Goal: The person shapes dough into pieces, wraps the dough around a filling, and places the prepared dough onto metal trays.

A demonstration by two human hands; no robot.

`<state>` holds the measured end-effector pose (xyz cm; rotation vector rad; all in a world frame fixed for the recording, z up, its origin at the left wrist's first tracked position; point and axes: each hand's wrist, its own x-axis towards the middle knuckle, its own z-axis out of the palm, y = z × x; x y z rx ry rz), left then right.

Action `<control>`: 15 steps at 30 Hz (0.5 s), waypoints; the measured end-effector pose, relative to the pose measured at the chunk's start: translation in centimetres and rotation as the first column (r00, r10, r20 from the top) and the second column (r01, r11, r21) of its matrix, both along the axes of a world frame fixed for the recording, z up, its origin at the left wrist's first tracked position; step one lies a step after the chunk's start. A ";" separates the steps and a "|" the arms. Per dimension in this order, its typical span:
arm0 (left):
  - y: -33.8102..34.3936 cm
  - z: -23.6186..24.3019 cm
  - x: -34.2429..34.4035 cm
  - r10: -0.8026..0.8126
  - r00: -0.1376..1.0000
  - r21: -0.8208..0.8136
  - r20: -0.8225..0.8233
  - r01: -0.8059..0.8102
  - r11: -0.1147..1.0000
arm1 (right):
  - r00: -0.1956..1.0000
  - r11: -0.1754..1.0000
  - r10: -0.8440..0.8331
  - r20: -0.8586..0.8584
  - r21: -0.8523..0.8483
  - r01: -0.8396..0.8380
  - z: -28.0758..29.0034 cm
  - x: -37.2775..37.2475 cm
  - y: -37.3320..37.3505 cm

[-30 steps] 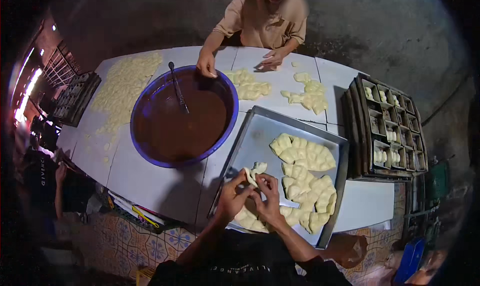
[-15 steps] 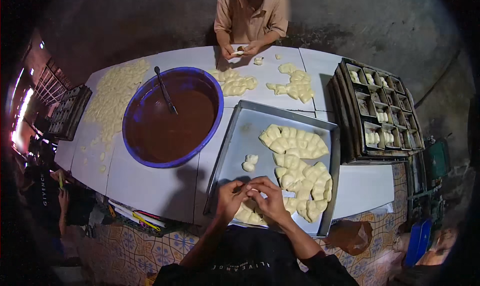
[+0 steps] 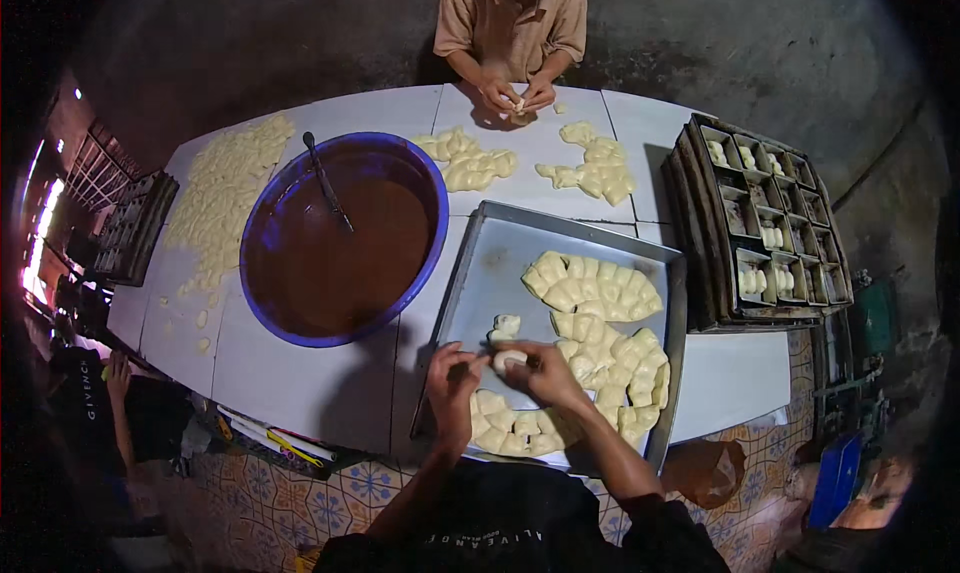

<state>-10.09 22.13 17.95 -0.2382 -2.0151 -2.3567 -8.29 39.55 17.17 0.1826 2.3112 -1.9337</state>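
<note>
Dough on the far left: pale dough pieces (image 3: 225,188) were spread loose over the tiled surface (image 3: 300,383), laid flat and apart from one another so that none stuck together.
Basin: a blue basin (image 3: 345,238) of brown filling was set left of centre, within reach of both workers, and a spoon (image 3: 327,183) was left leaning in it, handle up toward the far rim.
Left hand: the left hand (image 3: 452,378) was held over the near edge of the metal tray (image 3: 490,273), its grip closed lightly, the fingertips pinching the left side of a small dough piece (image 3: 508,357).
Dough piece: it was held between the two hands, just above the tray floor, so that both sides could be pressed at once.
Right hand: the right hand (image 3: 548,373) was curled around the piece's right side, its grip pressed onto the dough.
Tray contents: shaped dough rolls (image 3: 600,303) were packed touching along the tray's right side and near edge, the left part being kept bare.
Other person: across the surface, another person's hands (image 3: 518,95) were closed together on a small piece, with loose heaps (image 3: 470,163) beside them.
Tins: stacked baking tins (image 3: 765,228) were stood at the far right, some compartments already holding dough.
</note>
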 end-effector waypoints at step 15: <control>4.7 -5.5 -3.7 -0.158 0.574 0.420 0.803 -0.358 0.834 | 0.972 0.868 0.102 -0.211 0.496 0.017 -4.4 -7.1 3.1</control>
